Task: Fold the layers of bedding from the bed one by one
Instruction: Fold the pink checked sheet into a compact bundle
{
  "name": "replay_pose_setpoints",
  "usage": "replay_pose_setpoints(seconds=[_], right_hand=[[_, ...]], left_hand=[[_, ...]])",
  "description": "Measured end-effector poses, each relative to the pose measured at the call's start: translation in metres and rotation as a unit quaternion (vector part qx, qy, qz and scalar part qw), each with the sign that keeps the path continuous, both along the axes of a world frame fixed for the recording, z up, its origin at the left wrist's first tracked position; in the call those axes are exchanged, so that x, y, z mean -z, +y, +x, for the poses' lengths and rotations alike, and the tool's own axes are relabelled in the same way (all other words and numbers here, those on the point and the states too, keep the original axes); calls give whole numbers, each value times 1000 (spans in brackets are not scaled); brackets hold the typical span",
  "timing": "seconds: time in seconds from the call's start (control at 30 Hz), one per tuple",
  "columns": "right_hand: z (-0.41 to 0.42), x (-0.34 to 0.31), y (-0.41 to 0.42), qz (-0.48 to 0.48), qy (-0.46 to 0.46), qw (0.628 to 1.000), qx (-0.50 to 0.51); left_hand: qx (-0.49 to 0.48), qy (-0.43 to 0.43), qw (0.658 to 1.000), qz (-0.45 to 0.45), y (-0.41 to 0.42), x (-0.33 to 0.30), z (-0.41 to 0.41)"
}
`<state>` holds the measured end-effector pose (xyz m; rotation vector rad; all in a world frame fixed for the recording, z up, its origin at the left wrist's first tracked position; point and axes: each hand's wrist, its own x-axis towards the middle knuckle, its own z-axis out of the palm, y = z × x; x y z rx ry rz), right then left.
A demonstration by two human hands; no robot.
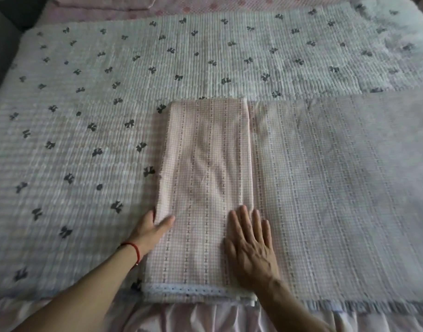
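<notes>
A pink checked sheet [205,164] with a lace hem lies on the bed, partly folded: a narrow doubled panel sits on the left and a single layer [337,188] stretches to the right. My left hand [153,228] grips the panel's left edge, thumb on top and fingers tucked under the fabric. My right hand [251,243] lies flat with fingers spread on the panel's right fold edge, pressing it down. A red string bracelet circles my left wrist.
Under the sheet spreads a white quilted cover [109,92] printed with dark bows, filling most of the bed. Folded pink bedding [105,6] rests at the far top left. A pink bed skirt [181,317] hangs along the near edge.
</notes>
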<state>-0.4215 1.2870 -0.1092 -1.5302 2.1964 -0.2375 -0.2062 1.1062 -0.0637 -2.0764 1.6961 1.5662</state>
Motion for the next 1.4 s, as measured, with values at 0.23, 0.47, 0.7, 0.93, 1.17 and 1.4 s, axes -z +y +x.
replay_pose_setpoints(seconds=[0.23,0.47,0.7,0.93,1.17,1.4], right_hand=[[-30,-51,-9,-27,-199,980,10],[-84,-125,18,-83,-527,821,203],[-184,-130,86,-185,-591,672,405],[-246,-80,142,-55,-410,832,369],[-285,-49,156,91,-323,898,284],[-316,-59,48,3,-228,916,330]], left_hand=[[105,43,980,-166,22,-78,-56],[184,84,933,-297,86,-150,-196],[317,118,923,-182,174,-119,-336],[409,-45,897,-164,193,-44,-315],[320,-70,928,-178,147,-22,-279],[262,-89,929,-244,69,-6,-321]])
